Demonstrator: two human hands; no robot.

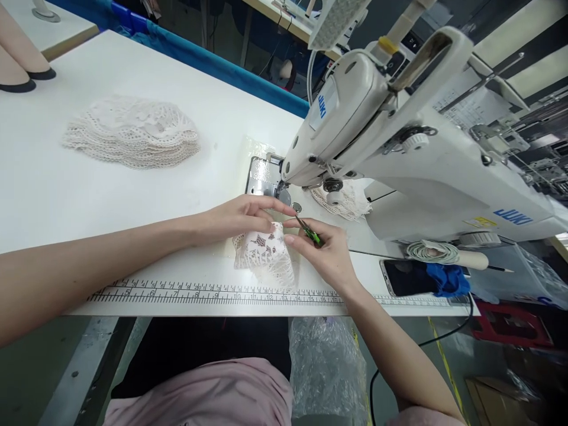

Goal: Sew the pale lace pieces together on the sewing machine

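A small piece of white lace fabric (266, 254) hangs between my hands near the front edge of the table. My left hand (248, 218) pinches its upper left part with thumb and fingers, the index finger stretched toward the needle area. My right hand (326, 248) is closed around small green-handled thread snips (310, 231), their dark tip pointing up and left. Its thumb and index finger also meet the lace's upper right edge. Just beyond the hands are the presser foot and needle plate (262, 171) of a white sewing machine (355, 124).
A stack of lace pieces (133, 131) lies at the left, and more lace (341, 200) sits under the machine arm. A printed ruler (195, 294) runs along the front edge. At the right are a phone (406, 278), blue cloth (448, 279) and coiled cord (432, 252).
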